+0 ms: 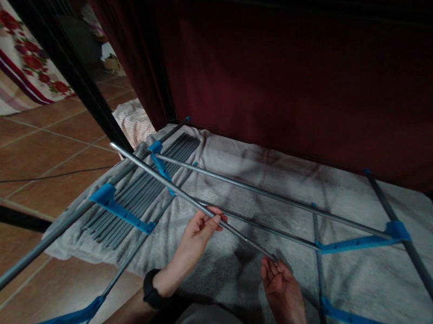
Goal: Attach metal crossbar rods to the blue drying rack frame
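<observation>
My left hand, with a dark band on its wrist, is closed around a thin grey metal tube near its middle. The tube slants from the upper left down to my right hand, whose fingertips are closed on its near end. Around my hands stands a frame of grey tubes joined by blue plastic brackets. The left bracket and the right bracket are nearest. One crossbar spans the two sides, and a lower crossbar runs behind the held tube.
A bundle of loose grey tubes lies on the grey blanket at the left. Behind rises a dark red curtain. A dark post and tiled floor with a black cable are at the left.
</observation>
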Available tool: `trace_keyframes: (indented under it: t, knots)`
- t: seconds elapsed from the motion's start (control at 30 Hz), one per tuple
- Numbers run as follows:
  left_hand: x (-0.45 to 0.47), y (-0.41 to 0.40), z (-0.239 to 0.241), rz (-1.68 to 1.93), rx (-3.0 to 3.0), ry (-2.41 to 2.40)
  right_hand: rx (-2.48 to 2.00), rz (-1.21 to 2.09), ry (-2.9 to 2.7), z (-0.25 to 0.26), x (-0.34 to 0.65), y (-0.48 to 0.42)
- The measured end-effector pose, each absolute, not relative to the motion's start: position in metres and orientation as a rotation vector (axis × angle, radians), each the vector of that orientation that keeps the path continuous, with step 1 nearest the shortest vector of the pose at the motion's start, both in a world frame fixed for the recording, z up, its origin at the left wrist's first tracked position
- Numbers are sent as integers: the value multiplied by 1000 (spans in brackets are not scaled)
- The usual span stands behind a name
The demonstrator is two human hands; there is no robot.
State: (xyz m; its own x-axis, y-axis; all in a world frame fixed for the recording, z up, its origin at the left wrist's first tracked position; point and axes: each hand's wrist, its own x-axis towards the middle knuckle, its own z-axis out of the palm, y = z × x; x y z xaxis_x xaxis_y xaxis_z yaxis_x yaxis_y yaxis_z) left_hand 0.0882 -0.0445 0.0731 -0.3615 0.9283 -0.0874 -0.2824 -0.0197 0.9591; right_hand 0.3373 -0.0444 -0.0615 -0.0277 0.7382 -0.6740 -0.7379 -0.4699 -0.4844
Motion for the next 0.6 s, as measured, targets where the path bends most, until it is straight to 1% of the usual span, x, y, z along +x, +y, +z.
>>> trace_keyframes:
  t: [0.23,0.37,0.6]
  knots:
    - [83,-44,77,1623,746,1258,-1140,1718,-3,-66,342,-44]
    - [77,-43,84,1656,770,1249,-1149,1743,-76,-78,346,-45]
    - [68,-42,95,1720,809,1246,-1142,1529,-157,-97,352,-51]
